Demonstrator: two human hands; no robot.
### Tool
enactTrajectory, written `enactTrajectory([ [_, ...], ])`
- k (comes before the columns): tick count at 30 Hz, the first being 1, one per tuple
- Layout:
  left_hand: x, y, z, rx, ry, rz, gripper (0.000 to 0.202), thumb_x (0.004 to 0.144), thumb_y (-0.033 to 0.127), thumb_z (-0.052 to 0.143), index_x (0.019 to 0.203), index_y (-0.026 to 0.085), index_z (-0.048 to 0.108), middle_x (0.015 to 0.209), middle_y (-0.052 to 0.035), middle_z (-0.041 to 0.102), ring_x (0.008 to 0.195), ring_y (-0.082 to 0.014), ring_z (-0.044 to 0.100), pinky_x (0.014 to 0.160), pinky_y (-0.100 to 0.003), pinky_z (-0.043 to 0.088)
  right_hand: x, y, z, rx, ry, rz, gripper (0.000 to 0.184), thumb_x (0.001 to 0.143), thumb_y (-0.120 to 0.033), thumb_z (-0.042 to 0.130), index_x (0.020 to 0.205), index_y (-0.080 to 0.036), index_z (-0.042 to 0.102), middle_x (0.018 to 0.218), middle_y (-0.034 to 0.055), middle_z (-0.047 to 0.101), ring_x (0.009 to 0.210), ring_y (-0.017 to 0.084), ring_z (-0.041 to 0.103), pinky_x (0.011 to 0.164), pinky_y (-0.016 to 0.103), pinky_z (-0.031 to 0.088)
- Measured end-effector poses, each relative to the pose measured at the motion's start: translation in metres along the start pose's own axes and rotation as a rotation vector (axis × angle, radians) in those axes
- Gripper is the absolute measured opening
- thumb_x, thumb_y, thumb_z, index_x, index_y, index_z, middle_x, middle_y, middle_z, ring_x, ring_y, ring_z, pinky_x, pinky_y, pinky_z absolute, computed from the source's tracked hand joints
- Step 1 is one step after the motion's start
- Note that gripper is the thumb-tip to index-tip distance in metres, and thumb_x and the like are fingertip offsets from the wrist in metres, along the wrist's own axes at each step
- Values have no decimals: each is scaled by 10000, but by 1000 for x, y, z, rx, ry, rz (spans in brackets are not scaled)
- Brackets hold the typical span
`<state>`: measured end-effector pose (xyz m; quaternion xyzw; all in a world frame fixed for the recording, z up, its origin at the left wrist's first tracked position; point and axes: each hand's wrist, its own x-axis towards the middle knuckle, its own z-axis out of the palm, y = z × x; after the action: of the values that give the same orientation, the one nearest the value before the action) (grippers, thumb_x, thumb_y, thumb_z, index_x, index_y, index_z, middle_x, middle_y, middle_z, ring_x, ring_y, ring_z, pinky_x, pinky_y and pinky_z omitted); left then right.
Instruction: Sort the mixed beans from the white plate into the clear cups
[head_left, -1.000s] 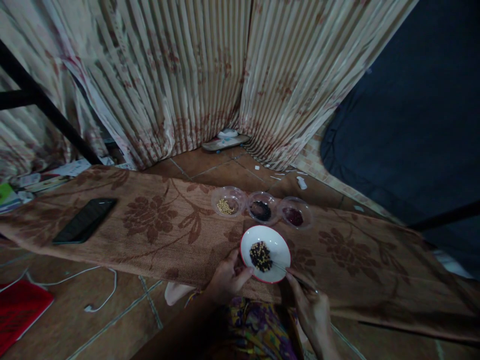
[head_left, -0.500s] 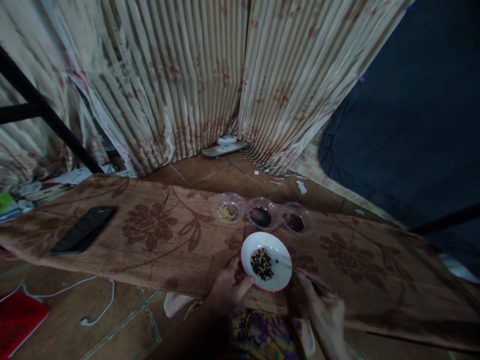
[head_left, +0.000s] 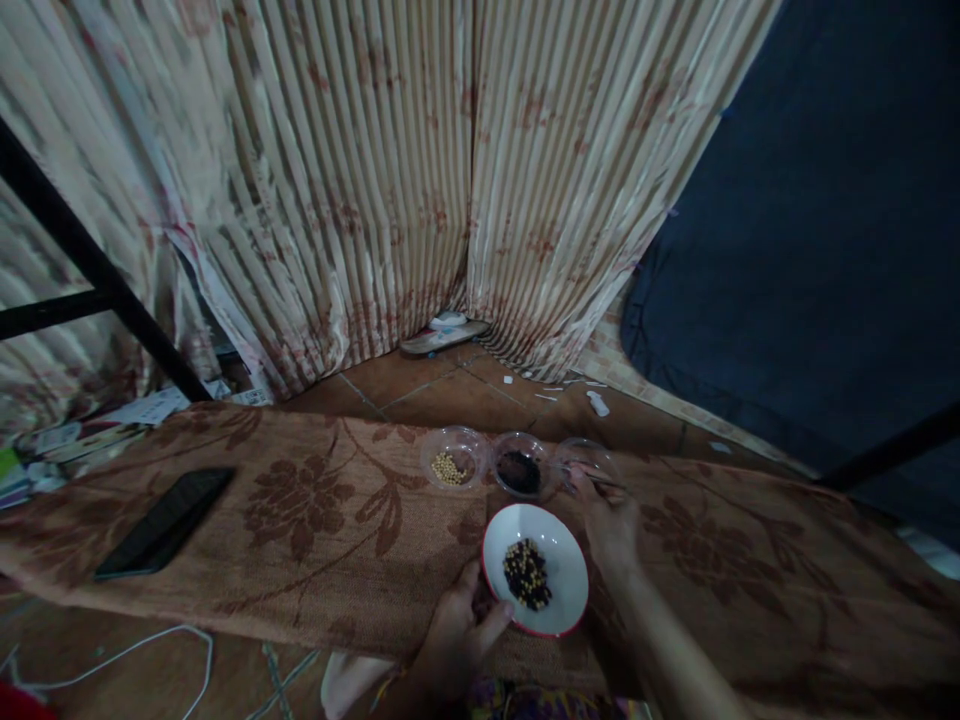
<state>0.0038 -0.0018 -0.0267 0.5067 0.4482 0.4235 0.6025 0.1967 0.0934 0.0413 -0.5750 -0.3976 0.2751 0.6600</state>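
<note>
My left hand (head_left: 466, 625) grips the near left rim of a white bowl with a red edge (head_left: 571, 590), thumb over the rim. A pile of dark and pale yellow beans (head_left: 528, 574) lies in the bowl. My right hand (head_left: 609, 515) is closed on thin metal tweezers (head_left: 600, 474), whose tips are at the right clear plastic cup (head_left: 609, 455). My fingers partly hide that cup and its contents. Beside it stand a cup with black beans (head_left: 523, 472) and, farther left, a cup with yellow beans (head_left: 448, 468).
A brown flower-patterned cloth (head_left: 375, 570) covers the long narrow table. A dark phone (head_left: 165, 522) lies at its left. Striped curtains (head_left: 390, 200) hang behind, with a skateboard-like board (head_left: 444, 338) on the tiled floor. A black bar (head_left: 97, 265) stands at far left.
My right hand has moved from the bowl forward to the right cup, taking the tweezers along. The dark bean at their tips is no longer seen there. My left hand still holds the bowl.
</note>
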Motion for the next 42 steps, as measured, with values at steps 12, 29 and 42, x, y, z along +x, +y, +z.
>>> enactTrajectory([
  [12,-3,10,1,74,-15,4,479,795,299,610,1249,180,513,1010,-73,724,955,-232,666,860,-319,522,-31,-29,-34,-75,54,19,292,681,-392,718,831,-143,739,861,99,744,843,238,676,794,382,513],
  [29,-2,-2,-10,175,-105,47,525,867,352,578,1345,195,429,1118,-79,694,1019,-234,648,907,-336,498,-100,10,-82,-510,-307,-70,321,832,-467,573,944,-224,750,987,90,693,891,220,656,770,317,523],
  [42,-4,11,-3,137,-36,16,514,827,289,592,1312,183,461,1119,-82,702,1001,-234,660,908,-334,506,-97,20,-71,-706,-374,-397,324,911,-428,484,918,-245,751,920,85,678,851,206,651,735,324,545],
])
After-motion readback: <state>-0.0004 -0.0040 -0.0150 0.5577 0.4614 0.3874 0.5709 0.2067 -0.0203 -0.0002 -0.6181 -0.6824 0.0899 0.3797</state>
